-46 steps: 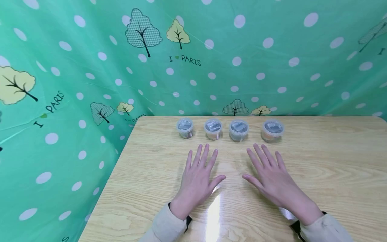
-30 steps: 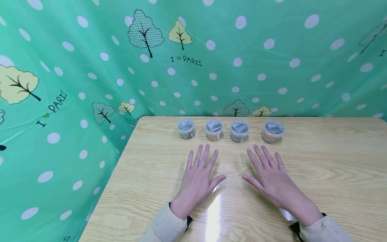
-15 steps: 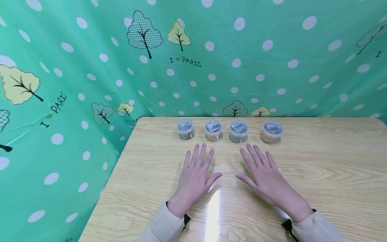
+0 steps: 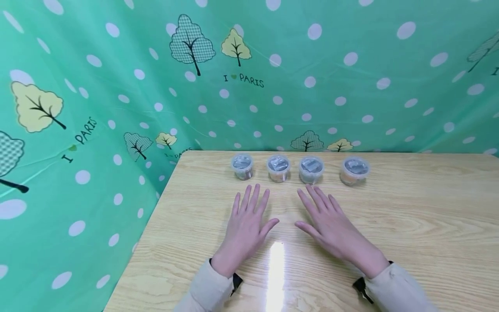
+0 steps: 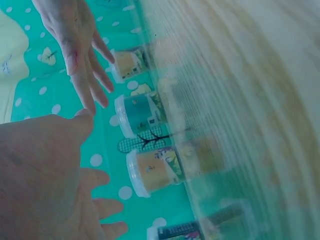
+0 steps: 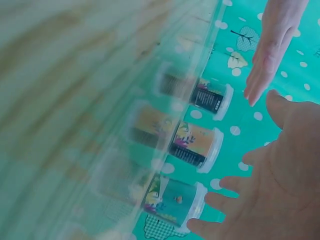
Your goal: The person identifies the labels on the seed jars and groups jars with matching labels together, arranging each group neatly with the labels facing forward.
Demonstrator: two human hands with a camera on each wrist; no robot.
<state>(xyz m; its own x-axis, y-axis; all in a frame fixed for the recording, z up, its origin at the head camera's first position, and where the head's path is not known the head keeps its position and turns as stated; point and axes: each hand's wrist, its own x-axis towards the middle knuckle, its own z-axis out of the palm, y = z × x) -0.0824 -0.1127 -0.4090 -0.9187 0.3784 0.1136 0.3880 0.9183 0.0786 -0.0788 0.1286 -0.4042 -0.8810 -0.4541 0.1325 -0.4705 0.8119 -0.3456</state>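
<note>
Left hand (image 4: 243,229): released, fingers spread above the wood-grain table (image 4: 421,216)
Right hand (image 4: 329,227): released, fingers spread
Lidded plastic tubs (image 4: 278,169): four, upright, in a row

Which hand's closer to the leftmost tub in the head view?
Left. The left hand is on the near side of the leftmost tub, not touching it. The right hand is farther right, nearer the third tub from the left.
</note>
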